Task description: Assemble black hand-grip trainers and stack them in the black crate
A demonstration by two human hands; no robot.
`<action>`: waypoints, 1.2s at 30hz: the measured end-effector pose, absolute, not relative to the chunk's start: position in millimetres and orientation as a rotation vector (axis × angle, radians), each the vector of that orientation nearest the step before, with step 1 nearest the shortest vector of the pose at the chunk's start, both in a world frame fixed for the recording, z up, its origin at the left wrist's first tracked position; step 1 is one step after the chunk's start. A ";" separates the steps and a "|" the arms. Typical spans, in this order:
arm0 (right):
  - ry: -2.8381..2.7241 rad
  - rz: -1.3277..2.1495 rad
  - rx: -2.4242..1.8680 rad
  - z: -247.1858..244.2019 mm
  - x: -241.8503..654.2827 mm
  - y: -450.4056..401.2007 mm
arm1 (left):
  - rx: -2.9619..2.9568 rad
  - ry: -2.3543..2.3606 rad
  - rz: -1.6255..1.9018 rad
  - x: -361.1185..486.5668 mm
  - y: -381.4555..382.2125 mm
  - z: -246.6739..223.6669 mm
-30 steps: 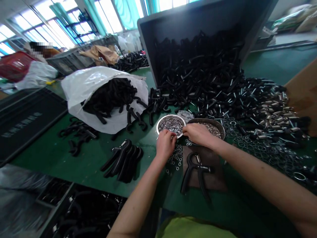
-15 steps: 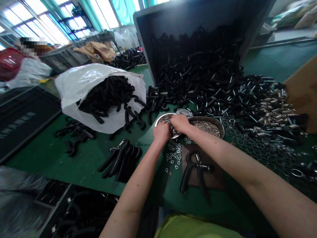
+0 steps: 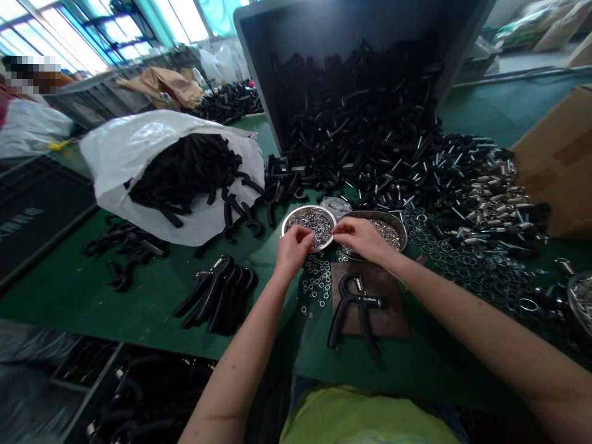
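Round bowl beside oval dish and loose rings, hands curled at its rim, any grasp unclear.

Single view, from camera worn on person's head. Faces forward and down across green bench. Person's own yellow-green shirt fills middle of near edge; left forearm and right forearm run inward from near left and near right. Left hand and right hand close to middle of view. Coverage wide: dark crate at left, cardboard box at right, grey bin at far side, slanting windows at far left.
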State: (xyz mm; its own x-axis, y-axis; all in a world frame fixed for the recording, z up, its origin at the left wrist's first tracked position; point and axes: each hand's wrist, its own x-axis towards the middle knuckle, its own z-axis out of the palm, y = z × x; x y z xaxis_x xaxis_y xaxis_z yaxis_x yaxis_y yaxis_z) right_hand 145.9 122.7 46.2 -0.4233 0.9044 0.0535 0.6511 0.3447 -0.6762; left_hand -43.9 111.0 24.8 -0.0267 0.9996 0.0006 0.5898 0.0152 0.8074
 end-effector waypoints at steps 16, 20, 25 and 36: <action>-2.537 0.543 -1.495 23.3 166.7 53.7 | 1.571 1.372 0.671 -10.3 13.1 -0.4; -2.695 0.428 -1.444 30.0 155.3 47.0 | 1.832 1.380 0.618 -2.8 13.8 7.3; -2.633 0.318 -1.527 31.4 188.4 34.5 | 1.972 1.365 0.555 3.9 13.8 10.2; -2.207 -0.103 -2.313 -17.2 315.1 -41.1 | 2.563 1.168 0.179 16.8 11.4 21.4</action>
State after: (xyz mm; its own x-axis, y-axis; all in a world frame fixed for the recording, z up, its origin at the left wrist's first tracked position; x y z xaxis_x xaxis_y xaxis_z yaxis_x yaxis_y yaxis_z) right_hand 315.1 -41.1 -17.2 0.0469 0.9989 0.0073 0.9952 -0.0474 0.0857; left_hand 16.8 11.4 21.4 0.6584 0.7525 -0.0173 0.7126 -0.6158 0.3363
